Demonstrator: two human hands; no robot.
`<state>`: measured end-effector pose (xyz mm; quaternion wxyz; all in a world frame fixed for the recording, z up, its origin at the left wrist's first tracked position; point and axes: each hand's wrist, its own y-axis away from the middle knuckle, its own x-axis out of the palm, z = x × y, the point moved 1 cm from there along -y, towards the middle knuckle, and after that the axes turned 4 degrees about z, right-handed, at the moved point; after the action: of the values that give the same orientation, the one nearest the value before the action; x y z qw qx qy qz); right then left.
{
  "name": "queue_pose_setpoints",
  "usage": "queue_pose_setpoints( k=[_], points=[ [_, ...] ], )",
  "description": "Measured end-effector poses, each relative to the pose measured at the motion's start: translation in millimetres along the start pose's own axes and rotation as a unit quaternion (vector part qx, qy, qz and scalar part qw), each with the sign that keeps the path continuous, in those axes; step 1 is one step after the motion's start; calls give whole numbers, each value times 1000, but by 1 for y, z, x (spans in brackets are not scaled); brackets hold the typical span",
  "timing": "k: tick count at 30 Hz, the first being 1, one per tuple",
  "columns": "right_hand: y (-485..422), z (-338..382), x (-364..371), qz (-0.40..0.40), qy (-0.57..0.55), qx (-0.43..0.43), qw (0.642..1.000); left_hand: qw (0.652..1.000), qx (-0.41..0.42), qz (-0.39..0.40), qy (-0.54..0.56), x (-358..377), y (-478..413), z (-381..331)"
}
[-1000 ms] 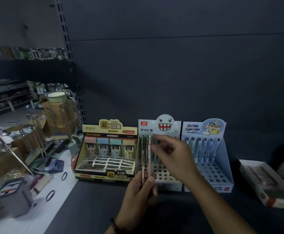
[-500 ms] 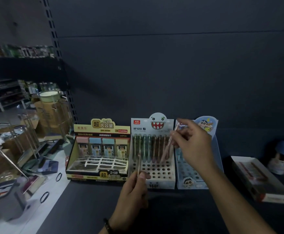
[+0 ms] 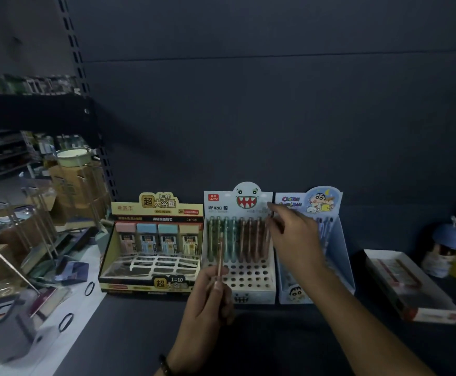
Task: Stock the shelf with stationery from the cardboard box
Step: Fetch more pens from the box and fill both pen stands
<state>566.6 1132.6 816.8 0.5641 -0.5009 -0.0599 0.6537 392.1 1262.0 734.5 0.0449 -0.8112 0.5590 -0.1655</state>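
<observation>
My left hand (image 3: 208,302) grips a pink pen (image 3: 219,256) upright before the display box (image 3: 251,289). My right hand (image 3: 294,237) pinches the top of the rightmost pen (image 3: 266,245); that pen stands in the box.

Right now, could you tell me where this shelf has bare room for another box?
Bare: the shelf in front of the yellow box, left of the left hand, and the gap between the cartoon pen box and the white tray. Crowded: the shark pen box, close between those boxes.
</observation>
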Motion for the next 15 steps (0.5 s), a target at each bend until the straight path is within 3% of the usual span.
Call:
queue_pose_setpoints(
  k=[4,10,15],
  points=[
    [3,4,-1,30,9,27,999,1000,-12,8,-2,-2,0,1],
    [2,3,5,61,48,-2,997,998,-5,14,-59,-2,3,1],
    [1,4,0,94,75,-11,993,999,-23,12,-20,0,4,1]
  ],
)
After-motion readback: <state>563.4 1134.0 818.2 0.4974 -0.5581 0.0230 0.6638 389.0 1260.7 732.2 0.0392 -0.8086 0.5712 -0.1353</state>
